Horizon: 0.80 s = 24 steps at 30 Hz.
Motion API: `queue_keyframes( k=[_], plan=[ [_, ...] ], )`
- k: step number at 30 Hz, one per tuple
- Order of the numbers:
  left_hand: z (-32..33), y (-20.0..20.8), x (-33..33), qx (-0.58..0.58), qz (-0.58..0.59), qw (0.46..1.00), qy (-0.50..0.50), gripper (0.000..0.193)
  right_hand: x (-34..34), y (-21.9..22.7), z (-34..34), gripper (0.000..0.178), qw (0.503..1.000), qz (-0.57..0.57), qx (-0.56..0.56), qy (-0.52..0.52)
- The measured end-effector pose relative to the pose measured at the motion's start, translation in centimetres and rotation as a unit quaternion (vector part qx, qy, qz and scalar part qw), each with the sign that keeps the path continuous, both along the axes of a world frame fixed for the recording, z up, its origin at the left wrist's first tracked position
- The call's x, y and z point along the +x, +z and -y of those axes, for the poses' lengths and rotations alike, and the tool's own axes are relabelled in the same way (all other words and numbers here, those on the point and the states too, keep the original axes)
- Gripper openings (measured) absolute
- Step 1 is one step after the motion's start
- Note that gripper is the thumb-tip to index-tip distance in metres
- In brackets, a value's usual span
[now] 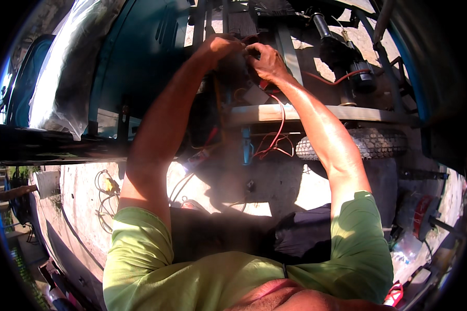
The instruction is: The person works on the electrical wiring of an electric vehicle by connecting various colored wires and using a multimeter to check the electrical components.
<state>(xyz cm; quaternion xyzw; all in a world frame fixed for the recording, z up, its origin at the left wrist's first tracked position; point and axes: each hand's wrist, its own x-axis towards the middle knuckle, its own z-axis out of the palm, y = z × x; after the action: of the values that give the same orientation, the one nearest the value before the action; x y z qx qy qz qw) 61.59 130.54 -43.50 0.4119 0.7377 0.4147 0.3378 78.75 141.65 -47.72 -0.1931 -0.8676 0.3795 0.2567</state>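
Note:
Both my arms reach forward into an open vehicle frame. My left hand (224, 45) and my right hand (267, 61) meet near its middle, fingertips almost touching. The fingers of both are bent and pinched together; whatever they hold is too small or hidden to name. Red wires (282, 119) hang below my right hand, over a pale crossbar (264, 112), and end in a loose tangle under it. Close under my hands lies a small pale flat piece (256, 95). Deep shadow hides much of what surrounds my fingertips.
A teal panel (140, 57) and a plastic-wrapped bundle (62, 72) stand at the left. To the right are an axle with a motor (366, 78) and a treaded tyre (381, 143). Loose cable (106, 199) lies on the ground at left; a clear plastic bag (407, 246) lies at right.

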Motion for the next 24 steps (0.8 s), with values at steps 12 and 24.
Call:
queue_keyframes(
  k=[12, 24],
  plan=[
    [-0.3, 2.1, 2.6, -0.053, -0.143, 0.988, -0.01, 0.028, -0.2, 0.0, 0.6, 0.033, 0.999, 0.001, 0.023, -0.038],
    [0.2, -1.8, -1.0, -0.008, 0.0, 0.999, 0.036, 0.026, -1.3, -0.6, -0.2, 0.038, 0.992, 0.092, 0.071, -0.04]
  ],
)
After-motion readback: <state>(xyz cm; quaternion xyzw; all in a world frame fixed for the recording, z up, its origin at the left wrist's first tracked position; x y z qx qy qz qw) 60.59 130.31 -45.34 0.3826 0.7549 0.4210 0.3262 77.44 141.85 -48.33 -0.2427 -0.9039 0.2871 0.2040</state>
